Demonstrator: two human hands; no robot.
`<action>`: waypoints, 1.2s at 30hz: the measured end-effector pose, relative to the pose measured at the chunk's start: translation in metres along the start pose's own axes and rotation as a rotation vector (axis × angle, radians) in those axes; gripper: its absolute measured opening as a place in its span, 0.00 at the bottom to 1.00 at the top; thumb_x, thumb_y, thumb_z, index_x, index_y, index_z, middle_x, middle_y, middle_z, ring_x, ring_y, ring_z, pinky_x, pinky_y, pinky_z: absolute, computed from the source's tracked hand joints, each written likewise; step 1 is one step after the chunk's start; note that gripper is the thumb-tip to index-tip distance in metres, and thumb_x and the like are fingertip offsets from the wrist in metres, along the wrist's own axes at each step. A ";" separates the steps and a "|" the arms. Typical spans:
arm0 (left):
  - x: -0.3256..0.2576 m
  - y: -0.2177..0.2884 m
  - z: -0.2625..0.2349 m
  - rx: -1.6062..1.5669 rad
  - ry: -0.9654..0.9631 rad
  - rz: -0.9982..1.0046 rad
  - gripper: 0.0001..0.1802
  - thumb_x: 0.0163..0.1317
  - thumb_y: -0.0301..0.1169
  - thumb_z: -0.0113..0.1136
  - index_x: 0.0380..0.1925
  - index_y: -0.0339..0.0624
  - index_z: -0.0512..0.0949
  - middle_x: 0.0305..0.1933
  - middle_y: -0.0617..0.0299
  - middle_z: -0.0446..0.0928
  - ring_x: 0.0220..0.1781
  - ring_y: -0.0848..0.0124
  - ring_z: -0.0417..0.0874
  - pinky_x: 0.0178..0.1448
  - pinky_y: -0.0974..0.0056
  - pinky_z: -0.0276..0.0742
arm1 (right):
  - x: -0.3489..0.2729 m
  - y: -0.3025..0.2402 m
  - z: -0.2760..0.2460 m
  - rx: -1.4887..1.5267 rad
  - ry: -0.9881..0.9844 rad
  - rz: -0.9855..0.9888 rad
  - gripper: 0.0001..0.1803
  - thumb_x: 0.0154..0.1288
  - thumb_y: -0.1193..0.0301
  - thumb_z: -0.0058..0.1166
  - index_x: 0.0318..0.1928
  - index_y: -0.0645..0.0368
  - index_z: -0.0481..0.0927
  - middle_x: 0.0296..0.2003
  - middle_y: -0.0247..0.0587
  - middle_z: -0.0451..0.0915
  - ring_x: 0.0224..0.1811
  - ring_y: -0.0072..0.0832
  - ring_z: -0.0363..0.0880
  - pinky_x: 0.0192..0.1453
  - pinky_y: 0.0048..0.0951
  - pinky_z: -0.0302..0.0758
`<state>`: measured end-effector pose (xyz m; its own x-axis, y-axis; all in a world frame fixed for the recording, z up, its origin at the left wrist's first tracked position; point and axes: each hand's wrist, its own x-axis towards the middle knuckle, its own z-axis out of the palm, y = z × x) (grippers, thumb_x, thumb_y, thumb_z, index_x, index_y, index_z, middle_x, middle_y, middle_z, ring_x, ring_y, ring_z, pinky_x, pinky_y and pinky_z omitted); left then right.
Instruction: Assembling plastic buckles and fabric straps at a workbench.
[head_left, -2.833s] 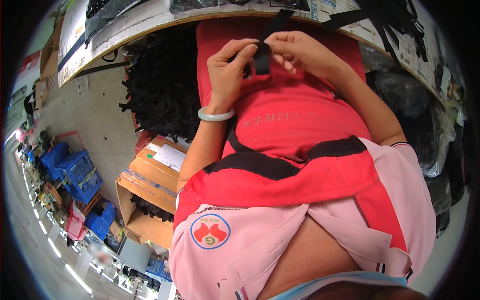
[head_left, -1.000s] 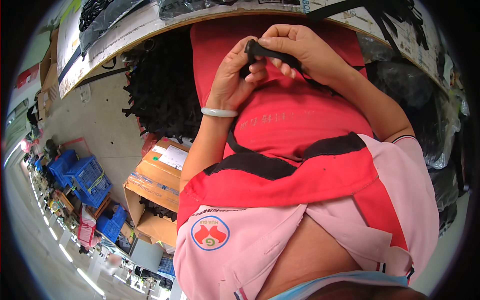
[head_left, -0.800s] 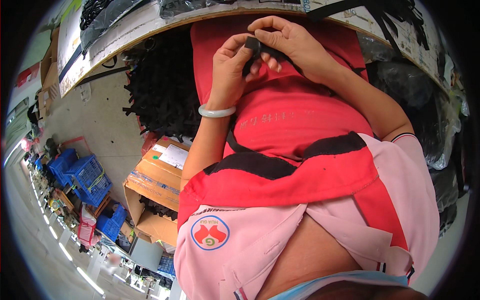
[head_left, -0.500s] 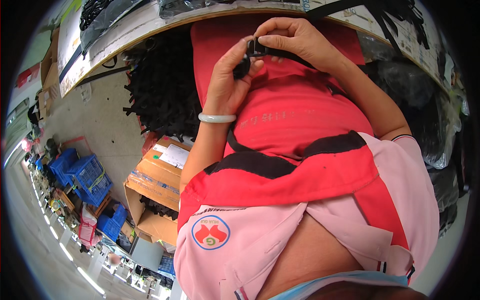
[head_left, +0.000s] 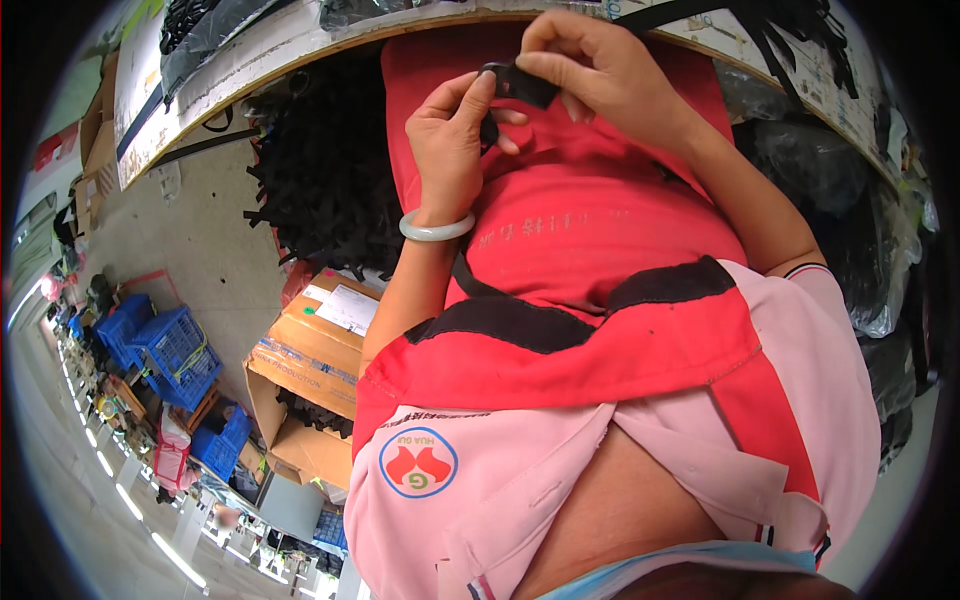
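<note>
My left hand (head_left: 447, 135), with a pale bangle at its wrist, pinches a small black plastic buckle (head_left: 490, 70) between thumb and forefinger. Its other fingers curl around another dark piece (head_left: 489, 132), partly hidden, which I cannot make out. A short black webbing strap (head_left: 530, 88) runs from the buckle to my right hand (head_left: 600, 70). The thumb and forefinger of that hand are closed on the strap. Both hands are raised above the red apron (head_left: 600, 230) over my lap, close to the table edge.
A worktable (head_left: 290, 55) curves across the top, bearing black straps (head_left: 790, 45) and plastic bags. Below its left part hangs a heap of black strips (head_left: 320, 170). An open cardboard box (head_left: 310, 345) stands at my left, with blue crates (head_left: 175, 360) beyond. Bagged dark goods (head_left: 825, 220) lie at right.
My right hand has moved slightly up, away from the left. The strap that ran beneath it toward the forearm now shows as a short piece between the hands. The buckle has shifted slightly up and left.
</note>
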<state>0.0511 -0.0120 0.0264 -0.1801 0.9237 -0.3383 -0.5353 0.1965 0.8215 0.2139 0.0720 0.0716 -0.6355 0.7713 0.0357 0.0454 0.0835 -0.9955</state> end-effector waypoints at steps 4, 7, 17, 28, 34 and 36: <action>-0.001 0.001 0.003 0.165 -0.009 0.117 0.10 0.63 0.27 0.61 0.40 0.29 0.79 0.33 0.55 0.82 0.25 0.73 0.82 0.21 0.74 0.76 | -0.004 0.012 -0.001 -0.053 -0.060 0.278 0.09 0.66 0.71 0.56 0.39 0.62 0.72 0.22 0.28 0.74 0.16 0.13 0.69 0.19 0.14 0.64; -0.003 0.000 0.007 0.216 0.005 0.165 0.10 0.62 0.25 0.62 0.41 0.30 0.81 0.32 0.58 0.82 0.23 0.78 0.78 0.21 0.75 0.75 | -0.001 0.008 0.006 -0.036 0.017 0.319 0.09 0.66 0.71 0.56 0.41 0.62 0.72 0.25 0.30 0.76 0.17 0.14 0.71 0.20 0.15 0.66; 0.003 -0.012 -0.003 0.226 -0.006 0.234 0.12 0.61 0.25 0.63 0.45 0.33 0.81 0.33 0.61 0.82 0.22 0.78 0.78 0.25 0.76 0.69 | -0.002 0.028 0.003 0.203 -0.040 0.339 0.16 0.66 0.72 0.56 0.50 0.66 0.71 0.28 0.33 0.77 0.25 0.18 0.78 0.28 0.18 0.75; 0.004 -0.017 -0.010 0.223 -0.047 0.244 0.10 0.62 0.21 0.60 0.43 0.33 0.81 0.30 0.62 0.80 0.24 0.78 0.77 0.24 0.76 0.70 | 0.007 0.041 -0.009 0.338 -0.172 0.525 0.10 0.69 0.66 0.53 0.42 0.61 0.77 0.25 0.28 0.75 0.21 0.13 0.74 0.27 0.13 0.72; -0.019 0.021 -0.019 0.346 -0.174 0.048 0.06 0.62 0.21 0.58 0.39 0.33 0.81 0.27 0.66 0.75 0.22 0.80 0.73 0.23 0.76 0.64 | 0.010 0.046 -0.002 0.224 -0.099 0.366 0.11 0.68 0.64 0.54 0.36 0.60 0.79 0.20 0.26 0.73 0.18 0.11 0.66 0.23 0.15 0.63; -0.037 0.052 -0.034 0.518 -0.186 0.061 0.06 0.60 0.18 0.57 0.36 0.31 0.81 0.29 0.64 0.75 0.20 0.80 0.70 0.21 0.75 0.61 | 0.011 0.048 -0.010 0.132 0.034 0.222 0.11 0.69 0.64 0.53 0.39 0.60 0.79 0.21 0.26 0.73 0.20 0.11 0.67 0.25 0.15 0.64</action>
<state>0.0014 -0.0468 0.0659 -0.0239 0.9719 -0.2344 -0.0439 0.2332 0.9714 0.2170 0.0909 0.0250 -0.5951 0.7822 -0.1846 0.0791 -0.1716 -0.9820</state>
